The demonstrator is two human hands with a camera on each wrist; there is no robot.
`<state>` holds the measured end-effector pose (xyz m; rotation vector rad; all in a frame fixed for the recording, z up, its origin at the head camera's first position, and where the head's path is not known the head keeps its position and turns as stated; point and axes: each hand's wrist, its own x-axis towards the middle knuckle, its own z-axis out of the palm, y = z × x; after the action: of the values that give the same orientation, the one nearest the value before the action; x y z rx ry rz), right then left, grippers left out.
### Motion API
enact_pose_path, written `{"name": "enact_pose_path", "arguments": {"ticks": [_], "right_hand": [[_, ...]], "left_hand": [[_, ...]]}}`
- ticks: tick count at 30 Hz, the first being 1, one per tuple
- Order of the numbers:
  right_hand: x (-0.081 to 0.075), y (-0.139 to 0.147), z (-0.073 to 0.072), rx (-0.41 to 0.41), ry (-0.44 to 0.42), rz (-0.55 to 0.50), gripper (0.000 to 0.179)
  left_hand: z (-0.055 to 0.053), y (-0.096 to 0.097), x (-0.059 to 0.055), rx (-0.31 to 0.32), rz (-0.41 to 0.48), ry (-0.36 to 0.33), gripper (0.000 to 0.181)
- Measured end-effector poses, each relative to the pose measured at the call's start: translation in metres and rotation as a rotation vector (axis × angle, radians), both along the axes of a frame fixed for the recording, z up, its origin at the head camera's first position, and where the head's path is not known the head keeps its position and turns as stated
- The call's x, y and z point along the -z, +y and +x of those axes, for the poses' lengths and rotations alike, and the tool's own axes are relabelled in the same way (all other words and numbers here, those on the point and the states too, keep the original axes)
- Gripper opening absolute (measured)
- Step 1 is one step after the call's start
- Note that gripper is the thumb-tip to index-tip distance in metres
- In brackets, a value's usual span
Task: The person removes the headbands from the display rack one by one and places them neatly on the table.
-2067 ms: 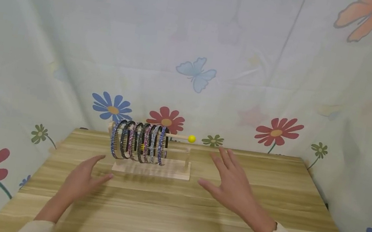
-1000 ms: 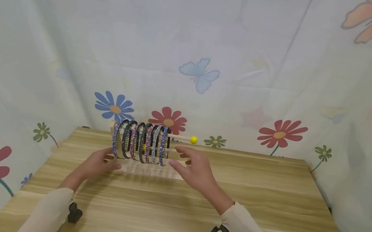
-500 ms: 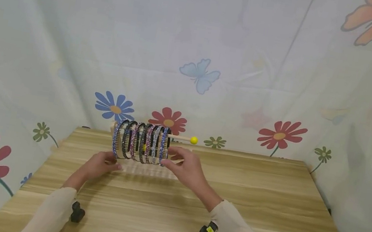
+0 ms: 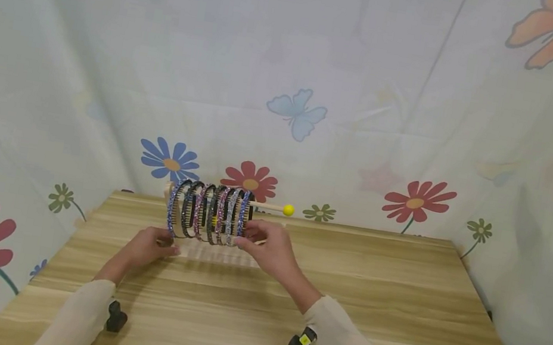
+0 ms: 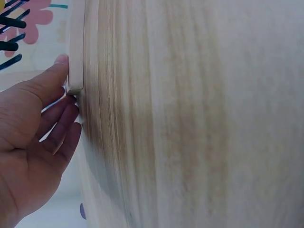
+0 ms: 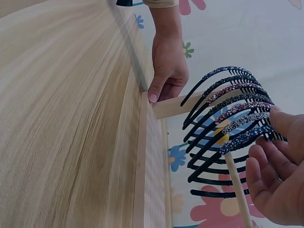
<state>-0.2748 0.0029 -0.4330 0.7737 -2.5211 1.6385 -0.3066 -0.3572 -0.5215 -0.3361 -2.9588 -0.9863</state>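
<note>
Several glittery toothed headbands (image 4: 210, 213) in blue, black, pink and silver hang in a row on a wooden headband stand (image 4: 222, 256). My right hand (image 4: 272, 250) pinches the rightmost blue headband (image 6: 247, 137) between thumb and fingers, near the stand's right part. At the base's left end, my left hand (image 4: 145, 245) holds the corner. In the left wrist view, the thumb lies against the base (image 5: 76, 47) and the other fingers curl beside its end. A bare length of upper rod ends in a yellow ball (image 4: 288, 210); my right hand hides part of the stand below it.
The wood-grain table (image 4: 342, 303) carries the stand near its back edge. Behind it hangs a pale cloth backdrop (image 4: 206, 65) printed with flowers and butterflies. Each wrist wears a small black camera (image 4: 116, 316).
Both hands came in from apart: the left reached the base's left end. The right moved leftward to the rightmost headband and now pinches it. The headbands have stayed in place.
</note>
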Motion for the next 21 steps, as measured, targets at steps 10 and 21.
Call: {"name": "enact_pose_path", "arguments": {"ticks": [10,21], "right_hand": [[0.0015,-0.0029,-0.0012,0.032,0.021,0.021,0.026],[-0.0021,0.0058,-0.0056,0.082,0.003,0.031,0.024]], "left_hand": [[0.0028,0.0019,-0.0032,0.005,-0.014,0.007,0.027],[0.0035,0.0033,-0.003,-0.006,-0.013,0.0,0.025]]}}
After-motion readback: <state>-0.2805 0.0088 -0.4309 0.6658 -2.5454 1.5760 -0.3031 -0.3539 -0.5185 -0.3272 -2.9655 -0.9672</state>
